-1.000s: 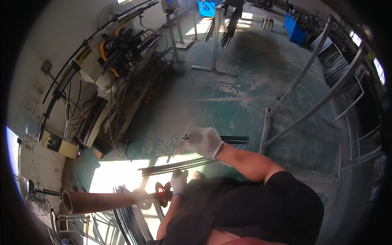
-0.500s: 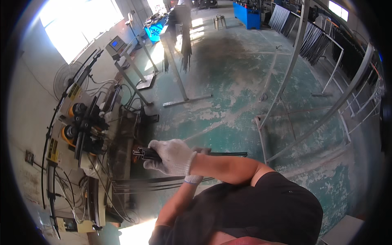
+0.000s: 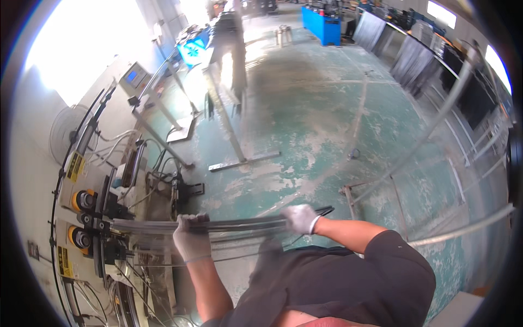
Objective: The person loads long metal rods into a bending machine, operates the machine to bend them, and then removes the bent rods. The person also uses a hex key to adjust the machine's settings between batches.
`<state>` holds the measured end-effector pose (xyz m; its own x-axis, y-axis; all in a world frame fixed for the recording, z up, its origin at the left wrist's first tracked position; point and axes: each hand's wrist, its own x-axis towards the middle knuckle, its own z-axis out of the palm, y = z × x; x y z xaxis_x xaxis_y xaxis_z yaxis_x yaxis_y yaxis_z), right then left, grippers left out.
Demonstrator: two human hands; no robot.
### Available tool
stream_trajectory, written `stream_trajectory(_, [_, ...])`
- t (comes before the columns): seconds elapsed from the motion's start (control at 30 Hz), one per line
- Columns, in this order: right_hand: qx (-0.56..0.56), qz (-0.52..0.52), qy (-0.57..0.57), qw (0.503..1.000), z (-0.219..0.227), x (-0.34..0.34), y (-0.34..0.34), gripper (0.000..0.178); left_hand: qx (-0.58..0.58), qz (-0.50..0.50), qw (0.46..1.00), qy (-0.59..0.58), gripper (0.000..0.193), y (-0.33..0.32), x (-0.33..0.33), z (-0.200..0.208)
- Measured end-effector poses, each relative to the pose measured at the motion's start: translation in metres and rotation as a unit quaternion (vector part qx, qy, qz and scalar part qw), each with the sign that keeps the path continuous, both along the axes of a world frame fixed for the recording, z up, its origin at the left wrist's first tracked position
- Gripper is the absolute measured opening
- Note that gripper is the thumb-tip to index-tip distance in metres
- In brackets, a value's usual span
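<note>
Two hands: both gloved, both wrapped around one bundle of long thin metal strips (image 3: 245, 224) lying across the frame from 9 o'clock to 3 o'clock.
Left hand (image 3: 192, 238): at about 7 o'clock of centre, fingers curled over the top of the bundle, closed tight on it, close to the machine end.
Right hand (image 3: 301, 218): at about 5 o'clock of centre, fist closed around the bundle near its free tips, which poke out dark just beyond the glove.
Bundle position: held level in front of the dark-shirted torso, its left end reaching into the roller machine (image 3: 90, 218) at 8 o'clock, by the yellow and black rollers.
Handling, my read: long, springy, probably whippy at the ends; several loose strips could slide apart, edges look sharp, so gloves and a wide two-handed hold make sense.
Further out: worn green floor (image 3: 327, 109) at 12 o'clock, a steel stand (image 3: 234, 136) on a flat foot at 11 o'clock.
Far back: blue cabinet (image 3: 324, 24) at 12 o'clock; pipe rack (image 3: 436, 131) sweeping down at 3 o'clock.
</note>
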<state>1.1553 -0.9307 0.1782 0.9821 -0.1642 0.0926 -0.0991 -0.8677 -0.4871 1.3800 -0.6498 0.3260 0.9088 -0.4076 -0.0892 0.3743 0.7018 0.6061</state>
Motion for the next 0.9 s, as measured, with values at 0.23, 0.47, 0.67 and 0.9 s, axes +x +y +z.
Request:
stream_trajectory(0.23, [-0.059, 0.029, -0.152, 0.986, 0.044, 0.146, -0.049, 0.085, -0.071, 0.051, 0.986, 0.144, 0.029, -0.081, 0.169, -0.008])
stream_trajectory(0.47, [-0.125, -0.134, -0.108, 0.977, -0.019, 0.267, -0.154, 0.045, -0.025, 0.047, 0.988, 0.146, 0.035, -0.156, 0.281, 0.046])
stream_trajectory(0.67, [-0.199, -0.101, -0.282, 0.933, 0.089, 0.377, -0.312, 0.017, -0.07, 0.136, 0.971, 0.186, 0.039, -0.147, 0.424, 0.029])
stream_trajectory(0.9, [-0.336, -0.02, -0.242, 0.91, 0.264, 0.539, -0.429, 0.012, -0.099, 0.147, 0.96, 0.217, 0.046, -0.226, 0.554, -0.03])
